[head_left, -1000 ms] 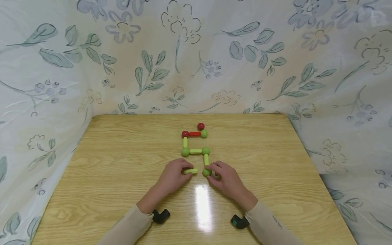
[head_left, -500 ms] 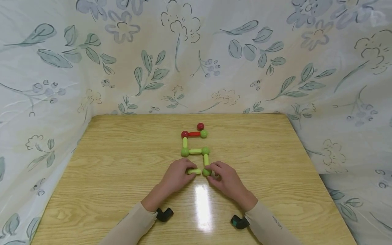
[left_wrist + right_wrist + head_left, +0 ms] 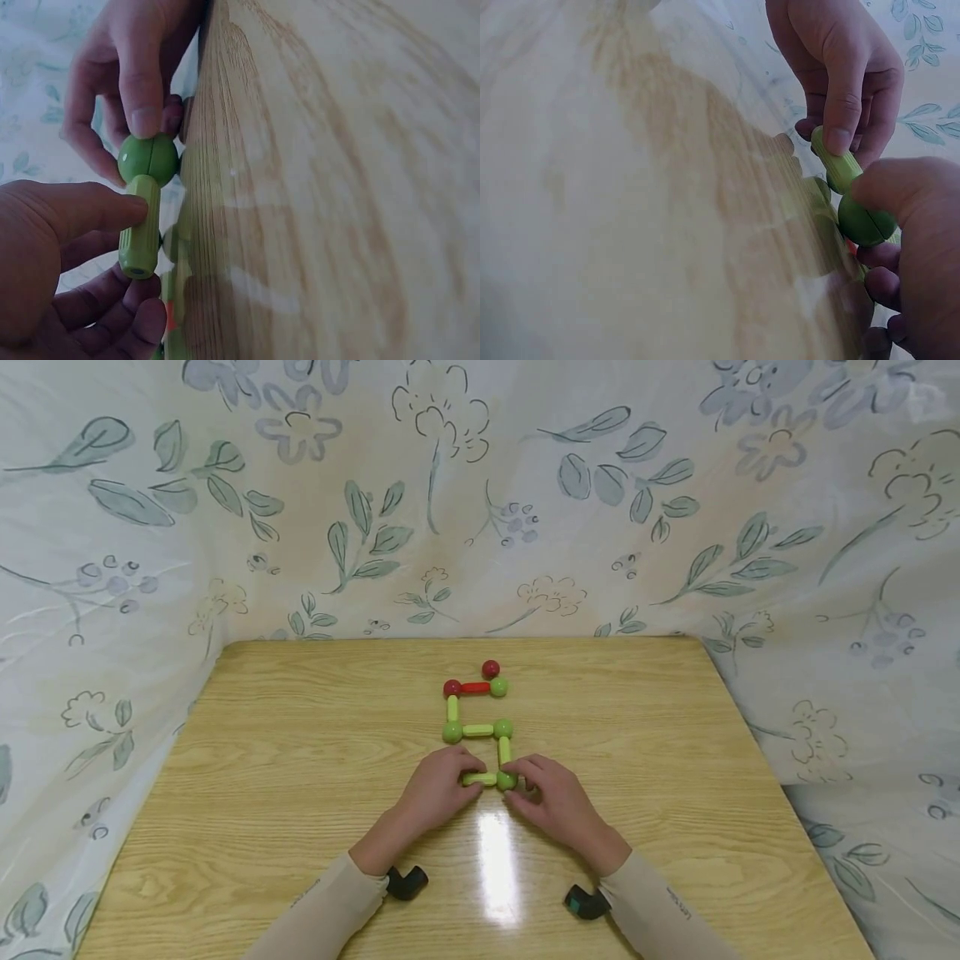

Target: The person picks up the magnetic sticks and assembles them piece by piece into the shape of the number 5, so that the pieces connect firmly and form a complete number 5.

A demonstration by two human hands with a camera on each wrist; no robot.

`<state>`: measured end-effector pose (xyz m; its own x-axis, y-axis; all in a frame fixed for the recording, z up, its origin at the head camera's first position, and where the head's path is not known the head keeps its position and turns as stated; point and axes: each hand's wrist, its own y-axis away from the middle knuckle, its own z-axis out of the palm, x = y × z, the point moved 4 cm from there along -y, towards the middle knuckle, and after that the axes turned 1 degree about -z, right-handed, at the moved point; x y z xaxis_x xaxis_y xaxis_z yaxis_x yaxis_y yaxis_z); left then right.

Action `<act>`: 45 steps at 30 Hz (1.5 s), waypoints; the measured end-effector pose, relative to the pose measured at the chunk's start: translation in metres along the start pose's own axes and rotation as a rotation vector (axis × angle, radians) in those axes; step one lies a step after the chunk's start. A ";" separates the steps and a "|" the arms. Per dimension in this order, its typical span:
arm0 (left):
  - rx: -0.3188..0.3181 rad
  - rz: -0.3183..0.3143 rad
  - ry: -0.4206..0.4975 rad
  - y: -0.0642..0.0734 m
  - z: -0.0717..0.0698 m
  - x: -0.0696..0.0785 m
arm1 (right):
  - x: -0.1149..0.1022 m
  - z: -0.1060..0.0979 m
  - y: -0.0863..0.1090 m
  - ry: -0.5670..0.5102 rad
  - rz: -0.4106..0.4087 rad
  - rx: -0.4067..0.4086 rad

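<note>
Between thumb and fingers, my left hand (image 3: 435,792) pinches a yellow-green ribbed rod (image 3: 140,232). The rod's far end meets a green ball (image 3: 148,160) in the left wrist view. My right hand (image 3: 553,797) holds that ball with its thumb and fingers. From the ball, another yellow-green rod (image 3: 505,752) leads back to a second green ball (image 3: 503,728). A horizontal rod (image 3: 477,730) joins this to a green ball (image 3: 452,732) on the left. Farther back stand a rod (image 3: 452,709), a red ball (image 3: 452,688), a red rod (image 3: 476,687) and a green ball (image 3: 498,687).
A single red ball (image 3: 491,668) lies right behind the rear green ball. All of it is on a wood-grain table (image 3: 300,718), with a floral cloth (image 3: 480,527) behind and at the sides. Black curved pieces (image 3: 407,883) sit at both sleeve cuffs.
My left hand has moved to the right with its rod, whose end has closed the gap to the green ball. My right hand has stayed in place on that ball.
</note>
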<state>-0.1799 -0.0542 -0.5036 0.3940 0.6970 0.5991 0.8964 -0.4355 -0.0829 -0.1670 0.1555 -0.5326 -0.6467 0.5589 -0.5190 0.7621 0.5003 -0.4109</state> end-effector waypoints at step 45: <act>0.093 -0.068 -0.016 -0.109 -0.088 -0.040 | 0.006 0.001 0.001 -0.067 0.058 0.004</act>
<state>-0.3109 -0.0847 -0.4485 0.3345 0.7322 0.5933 0.9358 -0.3327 -0.1169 -0.1701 0.1584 -0.5366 -0.5977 0.5413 -0.5914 0.7987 0.4657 -0.3810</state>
